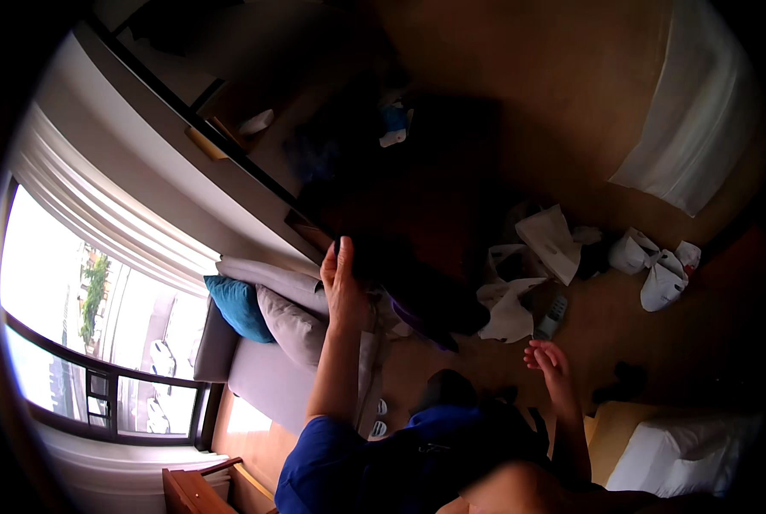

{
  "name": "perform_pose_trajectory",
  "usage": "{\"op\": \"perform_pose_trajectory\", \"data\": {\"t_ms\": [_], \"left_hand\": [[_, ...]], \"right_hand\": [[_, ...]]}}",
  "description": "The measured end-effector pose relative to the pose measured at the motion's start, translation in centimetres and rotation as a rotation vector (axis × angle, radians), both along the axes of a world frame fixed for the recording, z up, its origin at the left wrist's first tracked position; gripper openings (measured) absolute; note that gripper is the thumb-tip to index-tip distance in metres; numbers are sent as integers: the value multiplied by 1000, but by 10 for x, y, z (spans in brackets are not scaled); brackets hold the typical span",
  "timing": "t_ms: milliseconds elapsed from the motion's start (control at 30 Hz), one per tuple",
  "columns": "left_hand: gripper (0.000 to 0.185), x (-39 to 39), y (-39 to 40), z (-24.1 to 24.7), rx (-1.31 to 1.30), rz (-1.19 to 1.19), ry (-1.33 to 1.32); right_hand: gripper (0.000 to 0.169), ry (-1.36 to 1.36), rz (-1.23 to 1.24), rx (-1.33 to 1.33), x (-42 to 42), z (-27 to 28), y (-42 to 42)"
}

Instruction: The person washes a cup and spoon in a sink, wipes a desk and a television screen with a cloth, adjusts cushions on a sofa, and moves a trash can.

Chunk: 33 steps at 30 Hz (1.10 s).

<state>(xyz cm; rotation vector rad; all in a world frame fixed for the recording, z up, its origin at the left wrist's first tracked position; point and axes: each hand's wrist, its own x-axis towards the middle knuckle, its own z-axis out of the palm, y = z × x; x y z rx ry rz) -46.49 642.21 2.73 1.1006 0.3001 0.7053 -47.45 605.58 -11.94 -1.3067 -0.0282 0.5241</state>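
My left hand (pixel 344 283) is raised at the picture's centre, its fingers curled at the edge of a dark item that I cannot make out. Just left of it are a sofa (pixel 273 379), a teal cushion (pixel 243 308) and a grey cushion (pixel 291 324). Lower right, my right hand (pixel 548 361) hangs with bent fingers, nothing visible in it. Near its fingertips, on the floor, lie a grey object with dark markings (pixel 553 317) and a white plastic bag (pixel 510 315). Dark cloth (pixel 428 315) with a purple edge lies between the hands.
More white bags (pixel 665 283) lie on the floor at the right. White fabric (pixel 691 122) hangs at the upper right. A bed or padded surface with white cloth (pixel 672 450) is at the lower right. Windows (pixel 119 321) and a wooden furniture piece (pixel 193 491) stand at the left.
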Motion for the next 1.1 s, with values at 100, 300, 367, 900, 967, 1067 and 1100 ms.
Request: {"op": "perform_pose_trajectory", "data": {"t_ms": [100, 300, 367, 900, 967, 1067, 1100], "left_hand": [[29, 54, 42, -12, 247, 167, 25], [77, 174, 111, -182, 1275, 181, 888], [68, 209, 112, -209, 1312, 118, 948], [43, 341, 252, -210, 1486, 361, 766], [46, 309, 202, -195, 1474, 156, 569], [51, 263, 136, -183, 1459, 8, 528], [53, 257, 130, -170, 1445, -80, 498]], "right_hand": [[24, -66, 163, -18, 72, -26, 26], [22, -50, 166, -92, 154, -115, 77], [21, 42, 92, -189, 161, -130, 77], [22, -5, 114, -361, 205, -154, 122], [22, 54, -5, -248, 222, -124, 136], [25, -56, -50, -202, 255, -63, 184], [27, -151, -52, -195, 265, -51, 204]]}}
